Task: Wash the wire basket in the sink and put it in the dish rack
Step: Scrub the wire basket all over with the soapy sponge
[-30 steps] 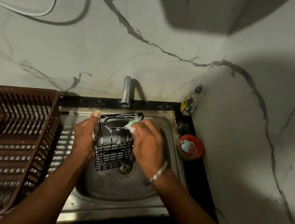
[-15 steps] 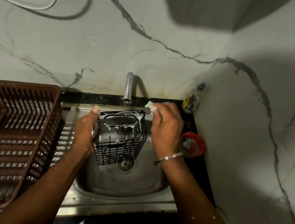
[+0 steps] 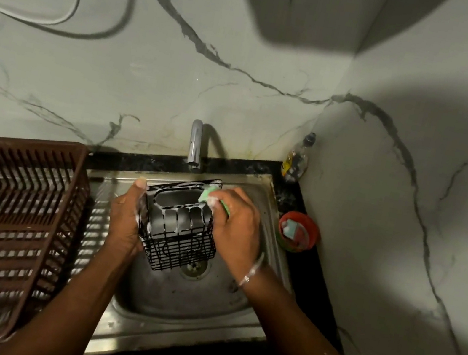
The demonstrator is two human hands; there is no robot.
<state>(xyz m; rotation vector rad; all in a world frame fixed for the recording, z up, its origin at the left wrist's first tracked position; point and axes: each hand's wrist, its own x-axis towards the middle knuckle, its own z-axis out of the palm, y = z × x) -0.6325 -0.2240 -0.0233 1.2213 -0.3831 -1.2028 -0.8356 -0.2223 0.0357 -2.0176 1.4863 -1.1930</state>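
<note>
– Over the steel sink (image 3: 203, 306), what is being held?

– A black wire basket (image 3: 180, 243), tilted so its open top faces up and toward the tap (image 3: 195, 145) at 12 o'clock. It hangs above the basin, with the drain (image 3: 195, 267) showing just past its lower corner at 5 o'clock. A grey slotted insert sits inside it, and white suds streak the rim.

– Which hand carries it?

– The left hand (image 3: 125, 220), at the basket's 9 o'clock. Its palm lies against the left wall and the thumb runs up to the rim corner. The other fingers are hidden behind the wire, so I cannot tell how they lie.

– And the right hand (image 3: 238, 228)?

– At the basket's 2 o'clock. Its fingers are curled tight round a green sponge (image 3: 205, 195), pressing it onto the far right corner of the rim. Foam clings to the knuckles, and a metal bangle (image 3: 252, 269) circles the wrist.

– Where is the dish rack (image 3: 9, 219)?

– At 9 o'clock of the sink, a brown slatted plastic rack, standing on the ribbed draining board (image 3: 97, 216). The basket is well apart from it.

– Anything else nearby?

– 1 small bottle (image 3: 296, 160) in the wall corner at 1 o'clock, and 1 red tub (image 3: 298, 232) holding scrub pads on the black counter at 3 o'clock.
</note>
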